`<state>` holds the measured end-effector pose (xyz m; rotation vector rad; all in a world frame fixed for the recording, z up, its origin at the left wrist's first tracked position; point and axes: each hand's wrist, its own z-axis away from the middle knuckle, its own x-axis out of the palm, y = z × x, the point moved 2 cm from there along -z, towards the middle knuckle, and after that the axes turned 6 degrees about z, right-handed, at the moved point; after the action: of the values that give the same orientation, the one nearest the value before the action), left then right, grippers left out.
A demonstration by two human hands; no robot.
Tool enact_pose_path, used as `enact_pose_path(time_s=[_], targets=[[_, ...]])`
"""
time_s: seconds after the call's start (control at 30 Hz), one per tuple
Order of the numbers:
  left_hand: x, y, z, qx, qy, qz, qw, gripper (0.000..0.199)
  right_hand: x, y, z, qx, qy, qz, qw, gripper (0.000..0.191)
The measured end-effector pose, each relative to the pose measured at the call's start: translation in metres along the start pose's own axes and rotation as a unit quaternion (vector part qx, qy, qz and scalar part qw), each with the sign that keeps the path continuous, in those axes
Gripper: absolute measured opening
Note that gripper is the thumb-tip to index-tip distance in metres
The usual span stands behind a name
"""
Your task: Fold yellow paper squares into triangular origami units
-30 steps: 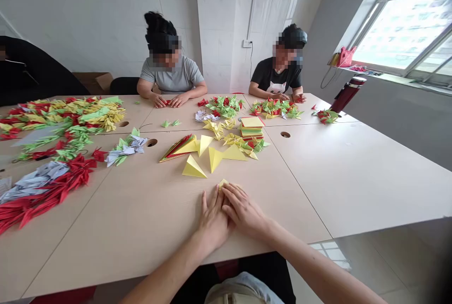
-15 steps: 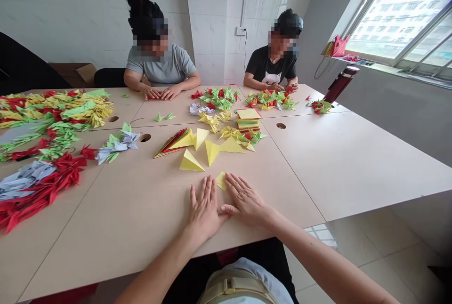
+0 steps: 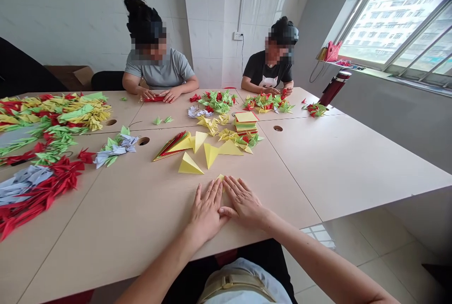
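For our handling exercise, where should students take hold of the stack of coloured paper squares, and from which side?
Probably the right edge of the stack of coloured paper squares, coming from the right: bare tabletop lies there, while folded yellow cranes crowd its front. Its flat, squared layers suit a pinch.

This is a craft room: paper birds (image 3: 60,116) lie in heaps on a long worktop (image 3: 106,200) by white tile walls (image 3: 212,36).
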<state>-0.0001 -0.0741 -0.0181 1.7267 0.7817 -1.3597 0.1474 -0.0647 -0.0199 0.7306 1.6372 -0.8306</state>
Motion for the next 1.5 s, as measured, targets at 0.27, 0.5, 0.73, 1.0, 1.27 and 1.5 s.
enact_pose_path(time_s=[0.27,0.5,0.73,1.0,1.27,1.5], targets=[[0.001,0.001,-0.001,-0.005,-0.005,0.01,1.0,0.073,0.001,0.017,0.017,0.029,-0.002,0.028,0.999,0.079],[-0.01,0.005,-0.015,0.003,-0.027,0.004,1.0,0.075,-0.004,0.019,0.018,0.032,-0.014,0.03,0.999,0.079],[0.002,0.002,-0.031,0.061,-0.101,0.044,0.992,0.089,-0.008,0.016,0.017,0.04,-0.024,0.007,0.999,0.08],[0.009,-0.006,-0.019,0.011,-0.043,0.052,0.998,0.092,0.0,0.02,0.019,0.037,-0.014,0.024,0.999,0.08],[0.005,-0.02,0.002,-0.029,0.024,0.021,0.999,0.09,0.002,0.021,0.019,0.03,-0.007,0.035,0.999,0.078],[0.009,-0.024,0.011,-0.029,0.051,0.046,0.997,0.081,-0.019,0.031,-0.003,0.039,0.011,0.027,0.999,0.047]])
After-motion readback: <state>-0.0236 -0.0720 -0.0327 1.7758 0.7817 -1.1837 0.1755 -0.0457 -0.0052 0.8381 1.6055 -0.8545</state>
